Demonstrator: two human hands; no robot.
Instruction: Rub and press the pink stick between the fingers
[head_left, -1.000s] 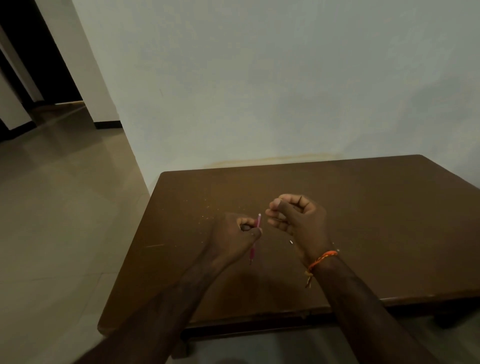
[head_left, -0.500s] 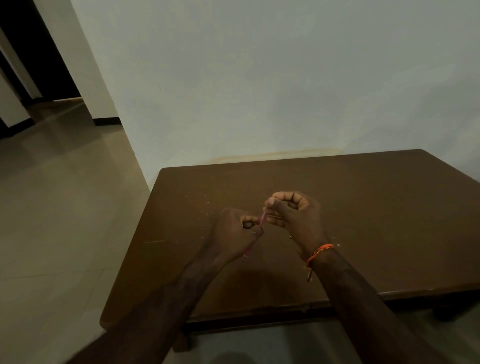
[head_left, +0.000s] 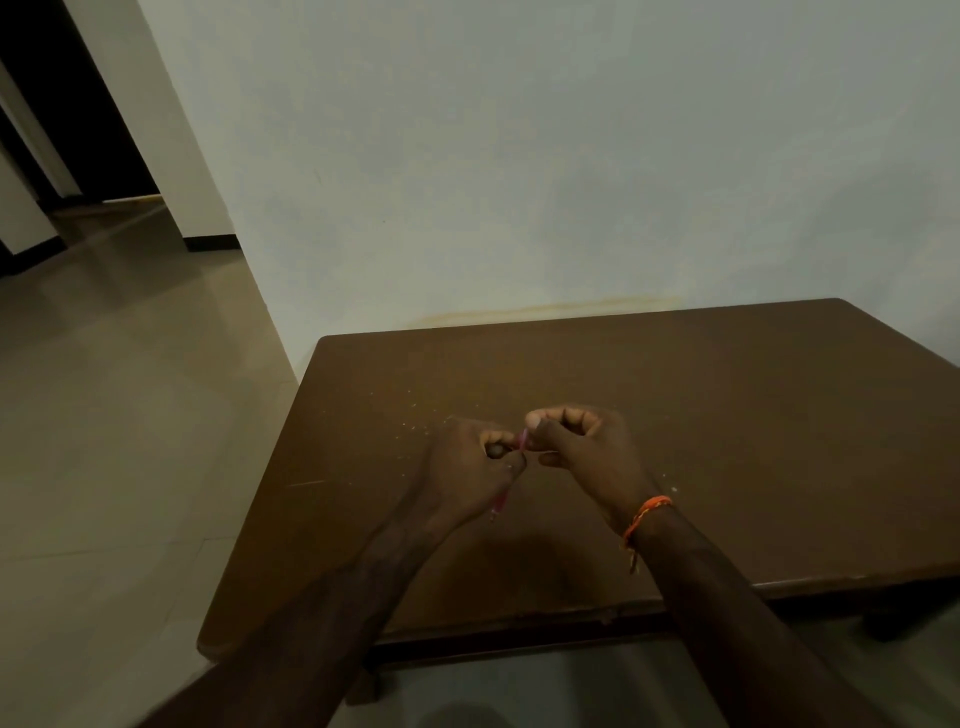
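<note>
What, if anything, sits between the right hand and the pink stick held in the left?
Nothing visible. The left hand grips the pink stick, and the right hand fingertips already meet its upper end above the table.

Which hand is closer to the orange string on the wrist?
Right. The orange string is tied round the right hand's own wrist, just behind it. The left hand is farther away, holding the pink stick.
</note>
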